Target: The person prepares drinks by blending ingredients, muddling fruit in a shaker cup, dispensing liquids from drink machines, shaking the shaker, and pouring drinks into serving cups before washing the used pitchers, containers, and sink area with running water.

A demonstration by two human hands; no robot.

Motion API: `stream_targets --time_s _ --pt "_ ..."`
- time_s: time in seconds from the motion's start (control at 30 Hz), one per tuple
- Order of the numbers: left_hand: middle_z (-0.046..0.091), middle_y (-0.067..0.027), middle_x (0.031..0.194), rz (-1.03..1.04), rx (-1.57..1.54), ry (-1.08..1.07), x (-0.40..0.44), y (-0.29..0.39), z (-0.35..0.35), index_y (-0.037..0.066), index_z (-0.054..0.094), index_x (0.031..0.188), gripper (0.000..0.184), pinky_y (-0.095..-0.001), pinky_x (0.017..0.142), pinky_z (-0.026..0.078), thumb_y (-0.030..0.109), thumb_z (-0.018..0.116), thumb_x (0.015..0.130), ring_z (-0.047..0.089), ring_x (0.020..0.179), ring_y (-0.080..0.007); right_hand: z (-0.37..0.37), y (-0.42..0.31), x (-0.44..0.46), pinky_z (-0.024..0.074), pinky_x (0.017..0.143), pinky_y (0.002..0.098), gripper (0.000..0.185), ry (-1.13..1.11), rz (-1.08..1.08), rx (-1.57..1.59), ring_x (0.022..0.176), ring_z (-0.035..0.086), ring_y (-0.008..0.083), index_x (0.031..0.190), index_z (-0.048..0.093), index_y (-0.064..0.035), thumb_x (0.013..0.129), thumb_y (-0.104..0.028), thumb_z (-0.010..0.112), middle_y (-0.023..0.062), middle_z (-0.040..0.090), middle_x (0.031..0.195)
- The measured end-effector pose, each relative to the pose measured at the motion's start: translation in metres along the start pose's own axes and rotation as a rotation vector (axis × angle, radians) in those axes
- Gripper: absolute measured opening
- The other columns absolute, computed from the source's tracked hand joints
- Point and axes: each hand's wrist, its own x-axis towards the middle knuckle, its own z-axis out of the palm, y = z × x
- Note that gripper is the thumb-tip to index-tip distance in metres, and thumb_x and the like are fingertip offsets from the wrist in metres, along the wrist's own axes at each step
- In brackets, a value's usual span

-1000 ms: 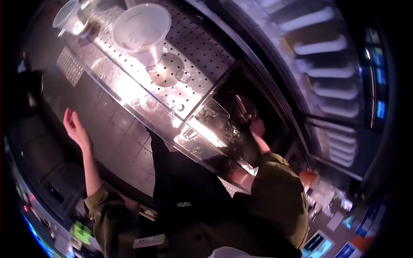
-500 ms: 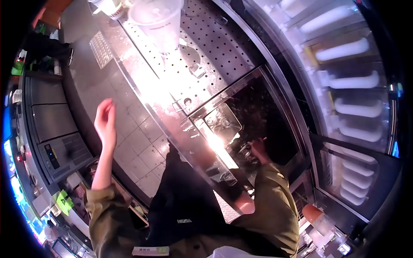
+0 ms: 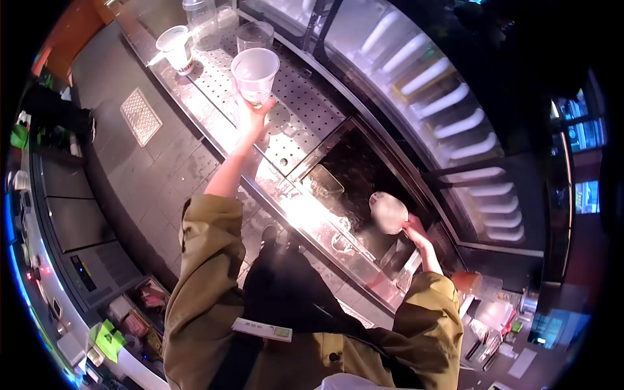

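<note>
My left hand (image 3: 251, 116) is closed round the lower part of a translucent plastic cup (image 3: 255, 73), held upright above the perforated metal drain tray (image 3: 305, 97). The cup's mouth faces up towards me. On the other side, my right hand (image 3: 418, 232) grips a scoop (image 3: 390, 213), whose pale, rounded bowl is blurred by motion. It is over a dark open well (image 3: 364, 166) in the counter. A clear square container (image 3: 324, 181) sits at the well's near left corner. What the scoop holds, if anything, is too blurred to tell.
Another white cup (image 3: 174, 49) stands at the counter's far left, with clear containers (image 3: 203, 23) beside it. White handles line the glass-fronted case (image 3: 442, 97) behind the well. A floor grate (image 3: 141, 117) lies left of the counter. Someone's dark-clad legs (image 3: 55, 110) are at the far left.
My left hand has moved from over the floor to the counter and taken hold of the cup. My right hand has raised the scoop from the dark well. The view has shifted.
</note>
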Motion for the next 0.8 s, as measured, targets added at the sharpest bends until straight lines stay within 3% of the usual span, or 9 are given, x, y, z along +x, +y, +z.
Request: stream_targets --time_s 0.1,0.2,0.3,0.33,0.37,0.4,0.5,0.6,0.8 --pt "0.018 -0.024 0.134 -0.131 0.135 0.152 -0.015 -0.001 0.013 -0.007 0.003 0.132 0.105 -0.0381 0.101 0.021 0.024 0.075 0.063 0.023 0.124 -0.0306 0.001 -0.028 -0.059 0.0413 0.069 0.0224 0.024 0.205 0.054 -0.047 0.077 0.053 0.0099 0.098 0.056 0.0013 0.076 -0.006 0.05 0.0035 0.059 0.087" --pt "0.016 -0.0234 0.135 -0.131 0.203 0.173 -0.077 0.059 0.003 -0.007 0.005 0.133 0.097 -0.0401 0.103 0.016 0.023 0.071 0.069 0.017 0.126 -0.0314 0.002 -0.013 -0.106 0.0421 0.065 0.0228 0.023 0.403 -0.018 0.29 0.073 0.052 0.0102 0.097 0.055 0.0012 0.077 -0.007 0.048 0.0044 0.057 0.082" --pt "0.028 -0.0193 0.131 0.15 -0.157 -0.092 -0.151 0.105 0.041 -0.002 0.023 0.131 0.071 -0.039 0.102 0.02 0.015 0.063 0.075 0.025 0.123 -0.03 -0.003 0.017 -0.164 0.0493 0.069 0.0297 0.024 0.539 -0.246 0.397 0.077 0.056 0.0162 0.104 0.051 0.0008 0.083 -0.012 0.046 0.0083 0.057 0.091" --pt "0.036 -0.0183 0.126 0.249 -0.161 -0.259 -0.171 0.123 0.057 -0.002 0.032 0.125 0.06 -0.0391 0.099 0.025 0.014 0.062 0.075 0.032 0.118 -0.0303 -0.012 0.05 -0.181 0.0483 0.071 0.0299 0.025 0.693 -0.078 0.257 0.084 0.055 0.0191 0.104 0.05 0.0009 0.083 -0.012 0.048 0.01 0.056 0.094" --pt "0.043 -0.0173 0.121 0.363 -0.176 -0.421 -0.183 0.155 0.073 -0.002 0.041 0.12 0.051 -0.0393 0.096 0.03 0.012 0.06 0.076 0.039 0.114 -0.0306 -0.022 0.106 -0.2 0.0454 0.075 0.0315 0.027 0.911 -0.292 -0.711 0.088 0.054 0.0234 0.104 0.05 0.001 0.08 -0.01 0.048 0.0136 0.056 0.096" --pt "0.049 -0.0163 0.114 0.394 -0.289 -0.558 -0.2 0.185 0.098 -0.002 0.047 0.113 0.042 -0.0371 0.093 0.034 0.011 0.06 0.075 0.045 0.107 -0.0295 -0.022 0.045 -0.237 0.042 0.079 0.033 0.027 0.786 -0.048 -0.085 0.09 0.053 0.0272 0.102 0.05 0.0015 0.077 -0.009 0.047 0.0178 0.056 0.093" --pt "0.058 -0.0149 0.098 0.603 -0.449 -0.874 -0.264 0.272 0.155 0.001 0.058 0.098 0.027 -0.0316 0.082 0.043 0.012 0.062 0.074 0.056 0.09 -0.0276 -0.035 0.048 -0.314 0.041 0.078 0.0368 0.027 1.016 0.183 -0.207 0.09 0.054 0.0328 0.096 0.052 0.0021 0.079 -0.018 0.045 0.0204 0.057 0.09" --pt "0.053 -0.0148 0.106 0.753 -0.417 -1.354 -0.342 0.369 0.222 0.004 0.054 0.106 0.039 -0.0338 0.089 0.039 0.027 0.062 0.075 0.049 0.104 -0.0283 -0.064 0.09 -0.381 0.0416 0.074 0.041 0.026 1.085 0.339 -0.264 0.084 0.056 0.036 0.093 0.054 -0.0018 0.079 -0.021 0.043 0.0227 0.057 0.081" --pt "0.036 -0.0171 0.128 0.993 -0.174 -1.22 -0.497 0.49 0.323 0.009 0.033 0.129 0.091 -0.0385 0.093 0.037 0.056 0.068 0.058 0.037 0.117 -0.0327 -0.12 0.142 -0.478 0.0421 0.07 0.0419 0.024 1.211 0.512 -0.236 0.083 0.055 0.0368 0.084 0.053 -0.0003 0.078 -0.021 0.043 0.0223 0.057 0.079"
